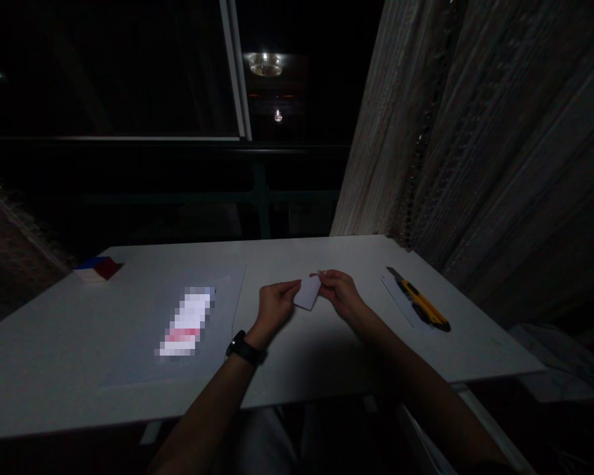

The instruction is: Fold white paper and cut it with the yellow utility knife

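A small white piece of paper (307, 293) is held up over the middle of the table, between my two hands. My left hand (276, 305), with a dark watch on its wrist, pinches the paper's left edge. On the other side, my right hand (340, 290) has its fingers closed at the upper right corner. The paper looks folded, but in the dim light I cannot make out its layers. To the right of my hands lies a yellow and black utility knife (423, 303), its blade pointing away from me, partly over some white paper (396, 297).
The white table (297, 251) stands before a dark window and railing. A lit phone (187, 323), its screen blurred, lies on a large pale sheet (129, 369) at the left. Behind it sits a blue, red and white block (96, 269). A curtain (400, 132) hangs at the right.
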`<state>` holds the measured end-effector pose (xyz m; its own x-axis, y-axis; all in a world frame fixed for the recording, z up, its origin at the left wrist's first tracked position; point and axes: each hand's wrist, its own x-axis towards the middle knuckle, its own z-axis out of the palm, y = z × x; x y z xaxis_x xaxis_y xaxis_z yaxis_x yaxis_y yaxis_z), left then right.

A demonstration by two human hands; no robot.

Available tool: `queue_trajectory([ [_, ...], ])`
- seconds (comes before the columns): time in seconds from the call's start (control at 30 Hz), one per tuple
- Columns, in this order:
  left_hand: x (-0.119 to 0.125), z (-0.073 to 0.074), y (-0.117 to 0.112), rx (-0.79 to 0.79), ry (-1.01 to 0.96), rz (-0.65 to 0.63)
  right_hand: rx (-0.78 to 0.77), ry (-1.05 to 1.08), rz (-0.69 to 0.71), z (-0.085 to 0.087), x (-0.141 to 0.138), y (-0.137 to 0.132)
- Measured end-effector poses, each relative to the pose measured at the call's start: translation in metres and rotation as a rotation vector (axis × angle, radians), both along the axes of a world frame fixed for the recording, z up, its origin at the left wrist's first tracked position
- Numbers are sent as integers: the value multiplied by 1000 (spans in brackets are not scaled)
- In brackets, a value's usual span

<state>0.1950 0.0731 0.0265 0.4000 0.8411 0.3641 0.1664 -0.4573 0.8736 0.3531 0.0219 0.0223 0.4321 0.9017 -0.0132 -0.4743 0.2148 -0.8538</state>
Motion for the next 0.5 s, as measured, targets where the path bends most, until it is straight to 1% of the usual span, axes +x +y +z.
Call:
queue_trajectory([
  [0.17, -1, -2, 2, 13, 3, -21, -41, -28, -37, 1, -1, 0],
  [0.33, -2, -3, 5, 55, 2, -19, -53, -13, -64, 1, 1, 1],
  [0.5, -2, -1, 7, 57, 7, -32, -79, 80, -6, 5, 6, 0],
])
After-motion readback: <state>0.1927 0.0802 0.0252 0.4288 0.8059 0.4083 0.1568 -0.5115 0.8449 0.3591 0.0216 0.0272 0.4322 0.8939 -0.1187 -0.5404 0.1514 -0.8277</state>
